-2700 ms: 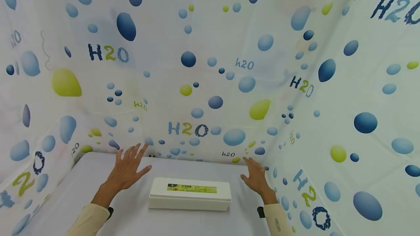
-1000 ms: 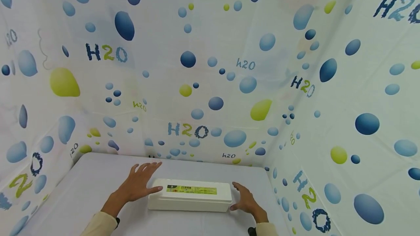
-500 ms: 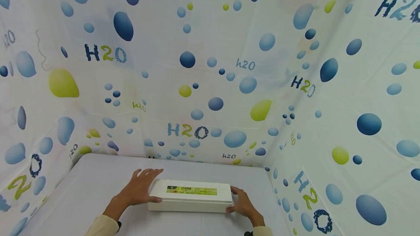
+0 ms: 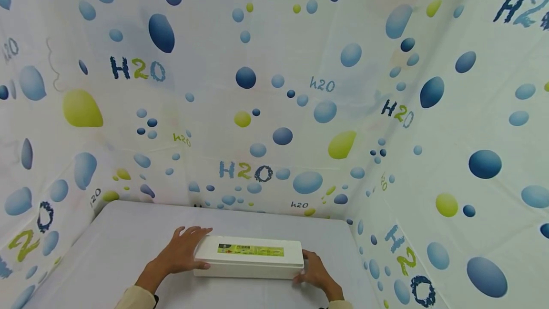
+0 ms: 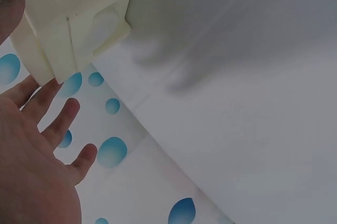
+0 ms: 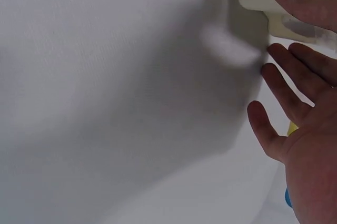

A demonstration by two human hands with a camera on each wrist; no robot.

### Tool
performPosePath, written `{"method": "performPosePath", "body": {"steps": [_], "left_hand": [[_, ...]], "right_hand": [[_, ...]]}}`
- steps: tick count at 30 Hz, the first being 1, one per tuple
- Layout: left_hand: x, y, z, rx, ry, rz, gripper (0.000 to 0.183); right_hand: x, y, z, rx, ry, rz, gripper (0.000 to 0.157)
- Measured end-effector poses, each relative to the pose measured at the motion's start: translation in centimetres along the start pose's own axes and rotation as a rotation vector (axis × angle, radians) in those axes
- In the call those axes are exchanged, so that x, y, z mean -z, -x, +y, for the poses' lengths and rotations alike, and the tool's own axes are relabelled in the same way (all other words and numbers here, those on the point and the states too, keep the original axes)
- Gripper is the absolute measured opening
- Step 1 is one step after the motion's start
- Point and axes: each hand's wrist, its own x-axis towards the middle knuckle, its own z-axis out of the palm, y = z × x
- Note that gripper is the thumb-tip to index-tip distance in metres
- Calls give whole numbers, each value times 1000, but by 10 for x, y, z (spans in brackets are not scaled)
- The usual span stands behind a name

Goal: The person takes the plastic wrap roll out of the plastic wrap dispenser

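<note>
A long white box (image 4: 249,271) with a yellow-green label (image 4: 250,250) lies on the table, lid uppermost. At its left end is my left hand (image 4: 177,252), thumb along the front face, fingers reaching round to the back. In the left wrist view the box's end (image 5: 68,34), with a notch, sits between that thumb and the fingertips, two of them right at its edge. My right hand (image 4: 315,273) is at the other end, thumb overlapping the front lower corner. Its fingers (image 6: 303,77) are spread and fairly straight in the right wrist view, tips just short of the box.
A white cloth covers the table (image 4: 141,223). Behind it hangs a curtain (image 4: 206,123) printed with blue and green drops and H2O lettering; more of it closes off the left and right sides. Sleeves and dark wrist straps show at the bottom.
Both hands have come down and inward from apart above the table to the two ends of the box. Over the last half second they have shifted only slightly lower. The box has stayed put.
</note>
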Motion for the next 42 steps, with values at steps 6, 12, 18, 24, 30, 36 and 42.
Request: {"method": "performPosePath", "body": {"steps": [6,12,18,24,30,36,42], "left_hand": [[-4,2,0,-17,9,6,105],[-6,1,-4,-35,26,12,108],[-6,0,-6,-26,55,-1,109],[-7,0,-4,-12,103,-13,111],[-7,0,-2,10,187,-44,106],[-8,-5,-2,-22,258,-22,101],[-9,-3,-2,-5,329,-58,99]], "right_hand": [[-3,2,-3,-3,-18,17,88],[-7,2,-3,-23,-28,30,93],[-11,0,-3,-37,-58,45,98],[-16,-1,0,-14,-87,66,101],[-16,-4,2,0,-89,81,98],[-14,-7,-1,18,-121,93,94],[-17,-7,3,7,-109,91,91]]}}
